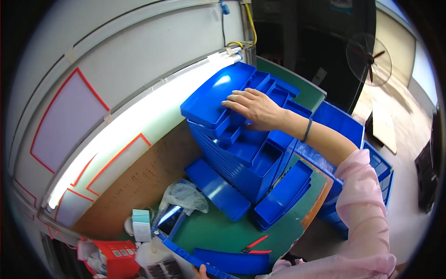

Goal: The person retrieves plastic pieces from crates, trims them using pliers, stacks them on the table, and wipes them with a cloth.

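Note:
My right hand [258, 110] reaches across the tall stack of blue plastic trays [232, 160]. Its fingers bend over the edge of a smooth blue tray [218, 93] on top, with the thumb lower down by the divided compartments. Only part of my left hand [200, 272] shows at the bottom edge, its fingers closed on a long blue plastic piece [186, 253] with a narrow rim. Beside that piece lie a flat blue panel [232, 261] and red-handled pliers [255, 246]. The rest of the left hand is out of frame.
Loose blue trays [284, 194] and a blue lid [217, 189] lie around the stack on the green bench [204, 232]. A plastic bag [186, 197], a small box [141, 224] and a red bag [116, 258] sit left. Blue crates [341, 125] stand right; a fan [370, 59] is beyond.

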The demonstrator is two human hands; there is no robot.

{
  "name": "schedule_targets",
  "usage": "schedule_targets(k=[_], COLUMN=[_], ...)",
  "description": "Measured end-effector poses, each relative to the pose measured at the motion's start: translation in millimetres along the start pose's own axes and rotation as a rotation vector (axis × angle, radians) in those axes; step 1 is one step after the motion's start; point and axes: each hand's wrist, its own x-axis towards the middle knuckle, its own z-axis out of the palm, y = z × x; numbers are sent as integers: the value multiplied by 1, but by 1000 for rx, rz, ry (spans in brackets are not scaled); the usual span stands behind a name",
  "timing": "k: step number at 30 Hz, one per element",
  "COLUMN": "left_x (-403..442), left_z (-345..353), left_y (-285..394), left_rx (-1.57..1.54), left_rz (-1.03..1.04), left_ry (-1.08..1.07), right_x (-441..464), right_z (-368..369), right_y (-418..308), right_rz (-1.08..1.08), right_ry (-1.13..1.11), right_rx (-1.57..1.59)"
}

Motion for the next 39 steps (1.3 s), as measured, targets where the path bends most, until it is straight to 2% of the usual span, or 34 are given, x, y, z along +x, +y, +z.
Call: schedule_targets(k=[2, 3, 5, 9, 13, 14, 16, 18, 20, 26, 28, 32, 35, 36, 38, 39], left_x=[6, -8, -42, -43, -47, -49, -53, -58, -57, -59, -59, -44, -36, -36, -37, -34], left_z=[-11, 2, 36, 23, 34, 34, 34, 34, 24, 4, 0, -29, -60, -65, -72, -77], left_y=[-27, -30, -7, -32, -29, -25, -16, -1, 8, 35, 43, 44, 47, 53, 63, 63], left_rx=[7, -40, -44, -127, -147, -146, -226, -214, -197, -77, -108, 0, 562, 559, 859, 877], left_rz=[111, 66, 160, 43, 159, 202, 146, 182, 224, 347, 283, 273, 418, 417, 459, 468], left_ry=[-88, -68, -51, -53, -79, -61, 20, 69, 72, 32, 46, 62, 195, 193, 241, 247], right_x=[3, 7, 17, 30, 32, 30, 27, 26, 27, 37, 45, 61, 72, 75, 79, 81], right_z=[-3, -10, -20, -21, -18, -18, -16, -17, -19, -34, -35, -17, -22, -27, -35, -38], right_y=[13, 18, 29, 41, 37, 28, 5, -1, 3, 1, -1, 8, 3, 1, -3, -6], right_rz=[49, 84, 115, 182, 213, 219, 190, 149, 86, 176, 250, 240, 263, 262, 268, 269], right_ry=[88, 65, -7, -168, -173, -174, -152, -112, -161, -292, -372, -407, -467, -504, -512, -522], right_rx=[276, 269, 276, 288, 309, 233, 193, 242, 236, 299, 402, 506, 461, 403, 342, 287])
